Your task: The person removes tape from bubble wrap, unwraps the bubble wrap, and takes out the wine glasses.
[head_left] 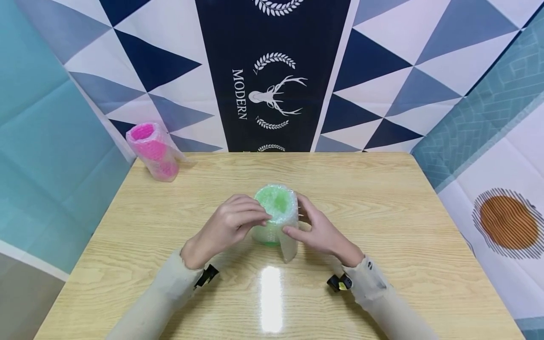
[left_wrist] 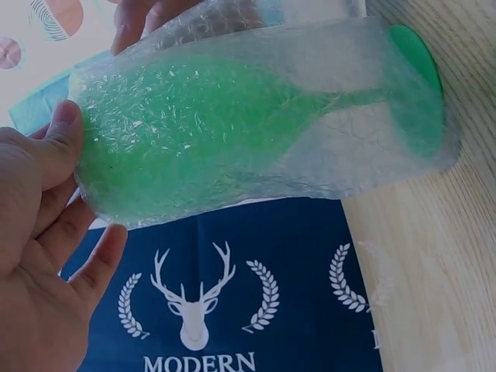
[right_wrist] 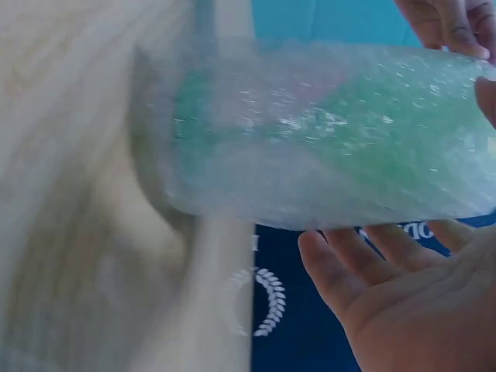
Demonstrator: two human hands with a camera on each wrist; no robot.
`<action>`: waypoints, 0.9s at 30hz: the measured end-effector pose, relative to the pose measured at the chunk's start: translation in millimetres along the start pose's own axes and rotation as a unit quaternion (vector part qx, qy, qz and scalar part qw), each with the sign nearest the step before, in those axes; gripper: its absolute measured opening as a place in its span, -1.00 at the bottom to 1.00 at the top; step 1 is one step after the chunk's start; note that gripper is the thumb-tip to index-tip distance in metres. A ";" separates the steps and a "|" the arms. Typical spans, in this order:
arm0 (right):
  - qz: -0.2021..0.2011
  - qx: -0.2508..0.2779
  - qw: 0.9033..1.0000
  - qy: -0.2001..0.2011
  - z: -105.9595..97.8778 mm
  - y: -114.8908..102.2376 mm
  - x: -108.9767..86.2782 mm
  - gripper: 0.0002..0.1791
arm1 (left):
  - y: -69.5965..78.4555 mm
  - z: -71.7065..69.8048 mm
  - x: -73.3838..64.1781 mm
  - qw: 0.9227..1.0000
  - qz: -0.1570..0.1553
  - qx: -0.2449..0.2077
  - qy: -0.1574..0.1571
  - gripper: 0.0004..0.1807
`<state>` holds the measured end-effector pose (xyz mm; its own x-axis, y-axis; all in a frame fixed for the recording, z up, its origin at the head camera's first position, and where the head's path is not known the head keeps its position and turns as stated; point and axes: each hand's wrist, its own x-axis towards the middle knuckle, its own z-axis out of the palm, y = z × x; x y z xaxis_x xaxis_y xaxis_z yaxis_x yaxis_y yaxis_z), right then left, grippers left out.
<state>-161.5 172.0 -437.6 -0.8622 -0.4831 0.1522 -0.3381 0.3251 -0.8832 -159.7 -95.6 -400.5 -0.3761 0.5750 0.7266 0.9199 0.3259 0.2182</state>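
Observation:
A green goblet point(left_wrist: 209, 116) stands upright near the middle of the table, rolled in clear bubble wrap point(head_left: 289, 245) whose loose end hangs down in front. Its round foot and thin stem show through the wrap in the left wrist view. My left hand point(head_left: 231, 219) pinches the wrapped top edge from the left, thumb at the rim. On the other side, my right hand point(head_left: 318, 231) holds the wrapped goblet, thumb at the near side and fingers behind. In the right wrist view, the right hand's fingers point(right_wrist: 356, 263) lie along the wrap's side.
A pink object in bubble wrap point(head_left: 155, 151) stands at the table's back left corner. The wooden table point(head_left: 361, 189) meets a patterned cloth backdrop point(head_left: 272, 94) at its far edge. Dark cameras are worn at both wrists.

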 end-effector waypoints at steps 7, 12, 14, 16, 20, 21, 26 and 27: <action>-0.050 -0.012 0.998 0.024 -17.4 -23.1 -0.4 -0.07 | 1.7 -1.2 2.9 1.000 -0.007 -0.011 -0.003 -0.80; -0.109 -0.084 0.990 0.040 -24.2 -40.9 -0.1 -0.12 | 1.8 -1.3 2.7 1.000 -0.008 -0.014 -0.001 -0.79; -0.132 -0.120 0.983 0.044 -25.1 -48.0 0.0 -0.14 | 1.5 -0.9 2.7 1.000 -0.008 -0.014 0.000 -0.78; -0.157 -0.155 0.974 0.046 -25.5 -53.5 0.0 -0.18 | 1.6 -0.5 3.1 1.000 -0.007 -0.014 0.001 -0.78; -0.197 -0.203 0.958 0.044 -24.0 -62.4 -0.7 -0.27 | 1.9 -0.2 4.3 1.000 -0.006 -0.010 -0.002 -0.78; -0.204 -0.210 0.955 0.044 -23.2 -63.9 -0.9 -0.31 | 1.9 -0.2 4.6 1.000 -0.005 -0.009 -0.003 -0.78; -0.223 -0.245 0.942 0.054 -18.2 -67.0 -1.1 -0.45 | 1.8 0.3 5.2 1.000 0.001 -0.006 -0.001 -0.78; -0.228 -0.250 0.939 0.054 -17.3 -66.9 -0.9 -0.48 | 1.7 0.6 5.2 1.000 0.002 -0.006 -0.001 -0.78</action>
<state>-144.5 164.7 -370.9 -0.6096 -0.5876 0.5321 -0.7927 0.4596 -0.4005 -160.2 -91.6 -396.7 -0.3734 0.5769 0.7265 0.9222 0.3154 0.2235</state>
